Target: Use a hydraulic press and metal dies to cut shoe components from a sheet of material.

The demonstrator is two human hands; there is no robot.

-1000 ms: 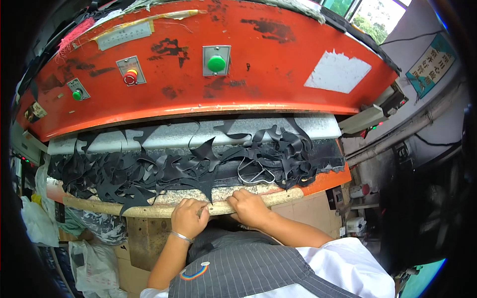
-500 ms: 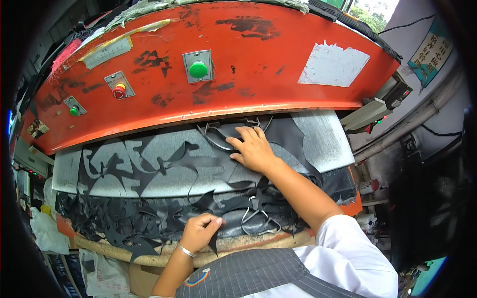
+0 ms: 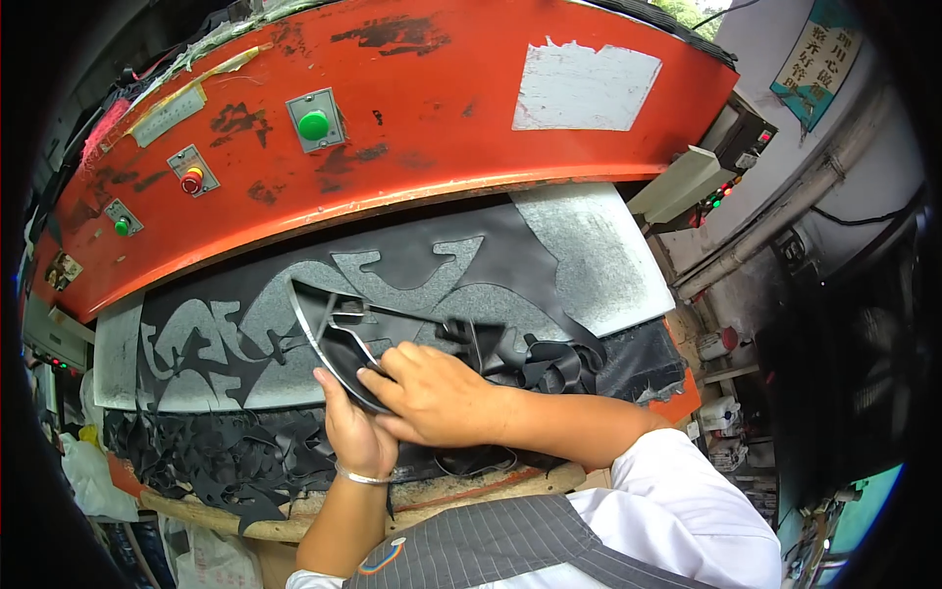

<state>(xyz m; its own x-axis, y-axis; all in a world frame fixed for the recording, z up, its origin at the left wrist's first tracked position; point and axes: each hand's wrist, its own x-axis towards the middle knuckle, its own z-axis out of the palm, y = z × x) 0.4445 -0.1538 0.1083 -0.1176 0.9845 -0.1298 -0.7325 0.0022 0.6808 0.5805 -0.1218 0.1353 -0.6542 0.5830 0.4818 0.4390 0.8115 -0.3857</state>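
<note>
Both hands hold a curved metal cutting die (image 3: 316, 342), lifted and tilted over the near part of the pale board. My left hand (image 3: 358, 432) supports its lower edge from below, thumb against the outer band. Across the near end of the die, my right hand (image 3: 442, 398) has bent fingers, reaching to the inside. Dark material shows within the die's frame; I cannot tell whether it is a cut piece. Beneath lies a black leather-like sheet (image 3: 535, 257) with several curved cut-outs that expose the grey cutting board (image 3: 608, 240).
An orange press beam (image 3: 422, 118) spans the far side, with a large green button (image 3: 313, 125) and a red button (image 3: 192, 180). Black scraps (image 3: 226, 456) heap along the near edge, above a wooden rail (image 3: 216, 512). A control box (image 3: 741, 142) stands at the right.
My right hand has drawn the die from the far side of the board toward me. My left hand has risen from the near edge to join it. The view has shifted right.
</note>
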